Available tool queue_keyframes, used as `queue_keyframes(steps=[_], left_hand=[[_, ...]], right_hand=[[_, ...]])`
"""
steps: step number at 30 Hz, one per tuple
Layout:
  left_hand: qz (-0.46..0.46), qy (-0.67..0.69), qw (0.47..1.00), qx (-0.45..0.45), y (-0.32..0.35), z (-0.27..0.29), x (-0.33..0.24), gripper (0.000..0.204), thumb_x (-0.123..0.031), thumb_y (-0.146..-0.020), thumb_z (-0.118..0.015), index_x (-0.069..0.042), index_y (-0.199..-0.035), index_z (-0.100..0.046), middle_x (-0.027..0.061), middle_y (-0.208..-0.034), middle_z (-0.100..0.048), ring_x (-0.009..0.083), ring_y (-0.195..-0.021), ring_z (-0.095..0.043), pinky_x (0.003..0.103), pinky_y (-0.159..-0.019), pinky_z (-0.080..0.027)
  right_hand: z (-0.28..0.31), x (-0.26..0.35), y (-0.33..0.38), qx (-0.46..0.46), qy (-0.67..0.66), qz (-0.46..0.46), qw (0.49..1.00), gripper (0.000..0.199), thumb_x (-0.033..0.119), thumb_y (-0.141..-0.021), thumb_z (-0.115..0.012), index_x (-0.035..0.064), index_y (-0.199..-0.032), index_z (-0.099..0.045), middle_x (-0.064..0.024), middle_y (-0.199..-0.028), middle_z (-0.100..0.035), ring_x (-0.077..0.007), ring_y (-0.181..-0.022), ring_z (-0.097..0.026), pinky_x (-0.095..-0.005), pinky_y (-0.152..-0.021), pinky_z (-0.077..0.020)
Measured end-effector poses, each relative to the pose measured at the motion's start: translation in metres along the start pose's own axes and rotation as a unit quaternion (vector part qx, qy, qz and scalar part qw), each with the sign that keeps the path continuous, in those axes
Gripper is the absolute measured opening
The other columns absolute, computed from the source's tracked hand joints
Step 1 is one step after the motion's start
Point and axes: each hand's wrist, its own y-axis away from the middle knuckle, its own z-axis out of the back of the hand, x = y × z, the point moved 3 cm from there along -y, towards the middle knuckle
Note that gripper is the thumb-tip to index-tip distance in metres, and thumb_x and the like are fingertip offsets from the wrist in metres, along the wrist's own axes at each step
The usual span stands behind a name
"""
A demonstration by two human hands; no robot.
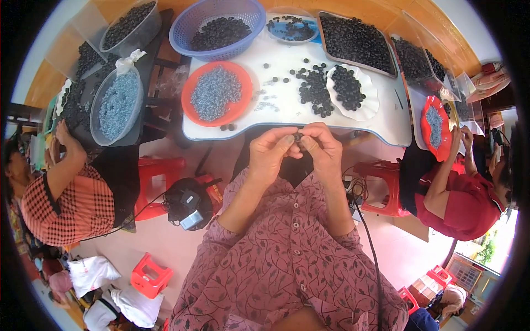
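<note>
My left hand (271, 151) and my right hand (324, 151) meet just off the table's near edge, thumbs and forefingers pinched together. Between the fingertips is a small dark round piece (298, 137), mostly covered by them. Ahead on the white table (270, 66) lies a loose heap of black round pieces (314, 91). More of them fill part of a white wavy-edged plate (369, 102) beside the heap. To the left, an orange-red plate (244, 83) carries a mound of small clear bluish pieces (215, 94).
Farther back stand a blue-purple basket (179, 39), a shallow clear bowl (292, 39) and a metal tray (359, 65), all with black pieces. People work at tables left (72, 204) and right (458, 204). Red stools (381, 187) flank me; a cable (370, 243) runs down my right side.
</note>
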Motion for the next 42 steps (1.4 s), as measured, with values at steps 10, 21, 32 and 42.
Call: queue_keyframes(steps=[10,21,32,42], left_hand=[[-0.028,-0.065,0.997,-0.012,-0.003,-0.004,0.001,0.018,-0.003,-0.095,-0.057,0.004,-0.109,-0.064,0.0081,-0.091,-0.066,0.0115,-0.074,-0.061,0.027,-0.067,-0.057],[-0.003,-0.064,0.997,-0.051,-0.007,-0.002,0.006,0.019,-0.006,-0.096,-0.056,0.003,-0.111,-0.063,0.0075,-0.091,-0.066,0.0101,-0.074,-0.061,0.025,-0.064,-0.057],[0.042,-0.124,0.988,-0.086,-0.016,0.013,0.009,0.021,-0.013,-0.094,-0.062,0.001,-0.11,-0.065,0.0073,-0.088,-0.068,0.0119,-0.072,-0.066,0.021,-0.055,-0.053],[0.07,0.05,0.996,-0.04,-0.024,0.028,0.014,0.021,-0.007,-0.093,-0.061,0.004,-0.111,-0.064,0.0126,-0.092,-0.069,0.0135,-0.073,-0.064,0.025,-0.061,-0.056]], right_hand=[[0.002,-0.007,-0.001,-0.009,0.004,-0.012,1.0,0.01,-0.001,-0.093,-0.058,-0.0011,-0.101,-0.063,-0.0027,-0.1,-0.057,-0.0082,-0.082,-0.058,-0.0216,-0.074,-0.0481],[0.002,-0.01,-0.005,-0.018,0.031,0.011,0.999,0.01,-0.002,-0.091,-0.06,-0.001,-0.1,-0.063,-0.0039,-0.101,-0.056,-0.0096,-0.083,-0.058,-0.0229,-0.075,-0.0484],[-0.006,-0.015,-0.011,0.016,0.136,0.025,0.99,0.014,-0.005,-0.09,-0.058,0.0006,-0.101,-0.066,-0.0037,-0.1,-0.055,-0.0106,-0.089,-0.056,-0.0222,-0.077,-0.0456],[-0.002,-0.025,-0.018,-0.059,0.015,-0.046,0.997,0.014,-0.001,-0.091,-0.059,0.0003,-0.102,-0.068,-0.0016,-0.095,-0.06,-0.0073,-0.075,-0.055,-0.0207,-0.066,-0.0451]])
